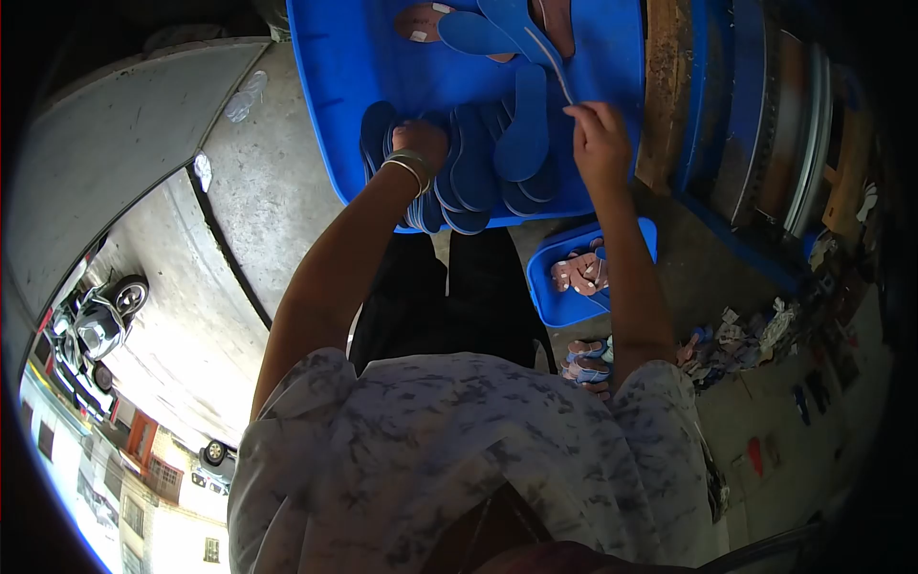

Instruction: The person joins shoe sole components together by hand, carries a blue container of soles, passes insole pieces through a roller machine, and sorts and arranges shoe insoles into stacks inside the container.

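Note:
My right hand (602, 148) pinches the end of a blue insole (547, 55), held on edge so that its pale rim shows. My left hand (421, 143), with bangles at the wrist, is closed among the stacked blue insoles (470, 172) at the near side of a large blue tub (335, 67); its fingertips are hidden. Between my hands a single blue insole (523, 124) lies on top of the stacks. Farther in, another blue insole (473, 34) overlaps brown insoles (417, 21) with small white labels.
A smaller blue bin (543, 298) with brown pieces stands on the floor below my right forearm. Beside it lie more footwear pieces (585, 364) and a heap of scraps (741, 335). Wooden boards (666, 91) line the right. A parked motorcycle (100, 320) is outside at left.

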Demonstrator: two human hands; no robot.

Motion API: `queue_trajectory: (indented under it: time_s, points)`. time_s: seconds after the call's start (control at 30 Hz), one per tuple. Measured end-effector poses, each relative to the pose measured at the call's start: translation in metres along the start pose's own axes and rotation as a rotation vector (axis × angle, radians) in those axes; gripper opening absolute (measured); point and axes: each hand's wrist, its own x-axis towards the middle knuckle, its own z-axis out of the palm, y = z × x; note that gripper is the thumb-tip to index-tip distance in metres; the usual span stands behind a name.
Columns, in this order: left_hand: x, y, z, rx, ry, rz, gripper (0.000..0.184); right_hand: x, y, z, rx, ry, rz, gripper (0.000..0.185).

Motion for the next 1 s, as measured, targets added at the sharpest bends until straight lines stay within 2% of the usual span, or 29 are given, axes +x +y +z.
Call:
queue_trajectory:
  time_s: [0.03,0.1,0.17,0.23,0.3,0.33,0.37,0.4,0.5,0.53,0.57,0.63,0.67,0.77,0.8,0.83,0.9,0.93,1.0]
  points:
    - [-0.003,-0.006,0.005,0.001,0.006,0.001,0.020,-0.008,-0.014,0.002,0.020,-0.050,-0.005,0.021]
    - [-0.018,-0.031,0.016,-0.172,0.250,0.005,0.017,-0.026,-0.040,0.012,0.071,-0.145,-0.027,0.021]
    - [-0.055,-0.070,0.004,-0.422,0.339,0.009,0.017,-0.047,-0.062,0.027,0.138,-0.234,-0.068,0.020]
    - [-0.072,-0.126,0.017,-0.225,0.341,0.046,0.009,-0.046,-0.075,0.034,0.168,-0.272,-0.092,0.020]
    - [-0.105,-0.167,0.027,-0.540,0.766,-0.116,0.017,-0.031,-0.081,0.038,0.404,-0.324,-0.016,0.023]
    - [-0.118,-0.172,0.015,-0.288,0.914,-0.190,0.029,-0.024,-0.082,0.038,0.522,-0.353,0.021,0.026]
    - [-0.129,-0.175,0.003,-0.028,1.050,-0.264,0.040,-0.009,-0.068,0.045,0.404,-0.272,0.069,0.033]
    - [-0.138,-0.175,0.003,-0.026,1.057,-0.266,0.040,0.015,-0.045,0.061,0.285,-0.187,0.113,0.041]
    - [-0.155,-0.170,0.008,-0.582,0.820,-0.512,0.046,0.069,0.010,0.116,-0.047,-0.207,0.065,0.060]
    - [-0.155,-0.170,0.011,-0.584,0.827,-0.513,0.046,0.079,0.022,0.133,-0.152,-0.234,0.050,0.065]
    - [-0.154,-0.170,0.018,-0.600,0.737,-0.549,0.046,0.086,0.028,0.143,-0.152,-0.231,0.046,0.065]
    - [-0.146,-0.170,0.029,-0.630,0.552,-0.617,0.045,0.098,0.037,0.160,-0.332,-0.319,0.164,0.068]
    - [-0.140,-0.169,0.031,-0.634,0.554,-0.618,0.045,0.102,0.040,0.165,-0.424,-0.365,0.224,0.069]
    - [-0.130,-0.164,0.037,-0.262,1.067,-0.352,0.036,0.104,0.050,0.174,-0.463,-0.505,0.214,0.075]
    - [-0.127,-0.162,0.037,-0.267,1.066,-0.351,0.036,0.104,0.055,0.174,-0.484,-0.573,0.217,0.078]
    - [-0.127,-0.160,0.037,-0.520,0.963,-0.407,0.031,0.102,0.059,0.171,-0.488,-0.576,0.216,0.078]
    - [-0.127,-0.153,0.030,-1.012,0.725,-0.510,0.021,0.095,0.067,0.164,-0.391,-0.498,0.056,0.083]
    - [-0.126,-0.148,0.023,-1.013,0.726,-0.516,0.021,0.094,0.068,0.165,-0.337,-0.458,-0.024,0.086]
    - [-0.121,-0.135,0.002,-1.164,0.594,-0.564,0.015,0.093,0.071,0.173,-0.361,-0.428,-0.038,0.087]
